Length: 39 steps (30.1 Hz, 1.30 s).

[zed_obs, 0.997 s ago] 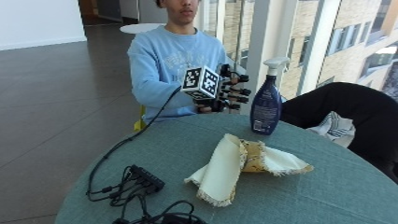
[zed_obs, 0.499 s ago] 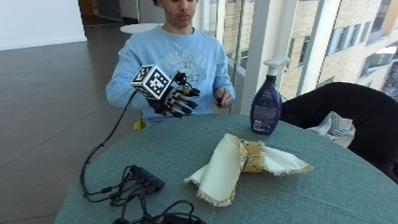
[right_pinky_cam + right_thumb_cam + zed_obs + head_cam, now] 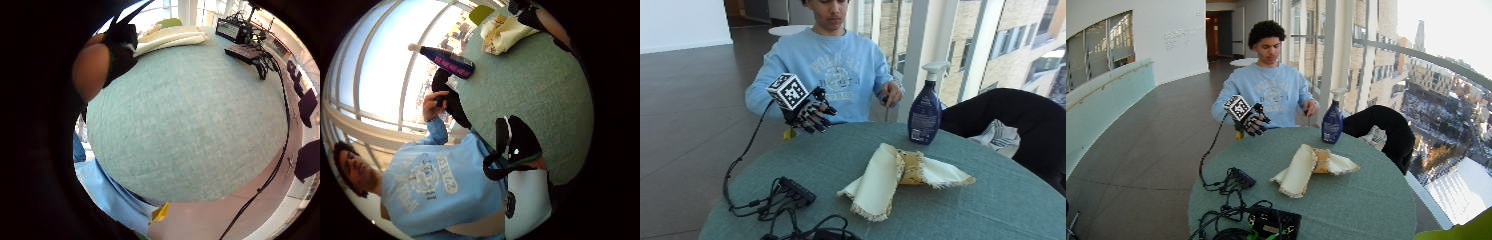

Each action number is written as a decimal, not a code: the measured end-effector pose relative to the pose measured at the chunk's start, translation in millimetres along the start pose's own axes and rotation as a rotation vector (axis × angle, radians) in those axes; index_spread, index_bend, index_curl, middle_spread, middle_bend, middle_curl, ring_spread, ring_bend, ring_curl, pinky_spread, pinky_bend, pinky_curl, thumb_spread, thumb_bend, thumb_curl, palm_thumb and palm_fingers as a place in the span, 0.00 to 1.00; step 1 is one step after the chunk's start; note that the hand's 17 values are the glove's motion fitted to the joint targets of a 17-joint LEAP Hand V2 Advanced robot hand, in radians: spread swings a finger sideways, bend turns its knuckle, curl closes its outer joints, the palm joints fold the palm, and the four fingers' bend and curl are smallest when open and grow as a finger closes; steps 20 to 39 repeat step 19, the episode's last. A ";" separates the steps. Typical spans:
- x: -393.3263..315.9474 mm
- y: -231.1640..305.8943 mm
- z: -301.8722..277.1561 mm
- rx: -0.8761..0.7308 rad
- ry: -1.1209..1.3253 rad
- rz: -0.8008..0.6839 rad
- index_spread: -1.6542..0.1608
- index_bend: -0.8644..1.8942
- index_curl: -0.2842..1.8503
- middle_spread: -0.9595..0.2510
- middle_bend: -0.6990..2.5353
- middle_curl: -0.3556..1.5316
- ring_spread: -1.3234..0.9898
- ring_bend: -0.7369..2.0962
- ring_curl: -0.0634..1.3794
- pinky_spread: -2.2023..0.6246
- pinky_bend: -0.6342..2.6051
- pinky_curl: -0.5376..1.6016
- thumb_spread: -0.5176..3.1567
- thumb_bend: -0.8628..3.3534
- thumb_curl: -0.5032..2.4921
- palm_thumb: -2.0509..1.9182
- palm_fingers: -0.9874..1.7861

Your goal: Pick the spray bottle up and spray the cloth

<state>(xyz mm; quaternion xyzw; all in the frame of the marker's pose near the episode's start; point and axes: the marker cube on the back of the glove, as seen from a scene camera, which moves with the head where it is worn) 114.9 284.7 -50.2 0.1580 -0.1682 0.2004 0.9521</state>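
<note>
A dark blue spray bottle with a white trigger head stands upright at the far edge of the round green table. A cream cloth lies crumpled and partly folded near the table's middle. My gloved right hand hovers above the table edge next to the person's body, well to the left of the bottle. Its fingers hang loosely curled and hold nothing. The palm views show the bottle, the cloth and bare tabletop. The bare left hand is raised beside the bottle, apart from it.
Black cables and a small black box lie on the table's front left. A chair draped with a black jacket and a striped cloth stands to the right of the table. A white window pillar rises behind the bottle.
My gloved hand has drawn away from beside the bottle, moving left and then slightly lower towards the table edge. Bottle and cloth have not moved.
</note>
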 end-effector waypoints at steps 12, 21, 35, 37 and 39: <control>3.2 4.5 3.5 -0.016 0.015 0.001 0.68 0.36 0.24 0.72 0.30 0.40 0.58 0.38 0.26 0.85 0.28 0.41 0.43 0.20 0.33 0.71 0.57; 6.4 5.2 6.8 -0.024 0.000 0.002 0.68 0.36 0.25 0.72 0.30 0.40 0.58 0.37 0.26 0.86 0.28 0.41 0.43 0.20 0.33 0.71 0.58; 6.4 5.2 6.8 -0.024 0.000 0.002 0.68 0.36 0.25 0.72 0.30 0.40 0.58 0.37 0.26 0.86 0.28 0.41 0.43 0.20 0.33 0.71 0.58; 6.4 5.2 6.8 -0.024 0.000 0.002 0.68 0.36 0.25 0.72 0.30 0.40 0.58 0.37 0.26 0.86 0.28 0.41 0.43 0.20 0.33 0.71 0.58; 6.4 5.2 6.8 -0.024 0.000 0.002 0.68 0.36 0.25 0.72 0.30 0.40 0.58 0.37 0.26 0.86 0.28 0.41 0.43 0.20 0.33 0.71 0.58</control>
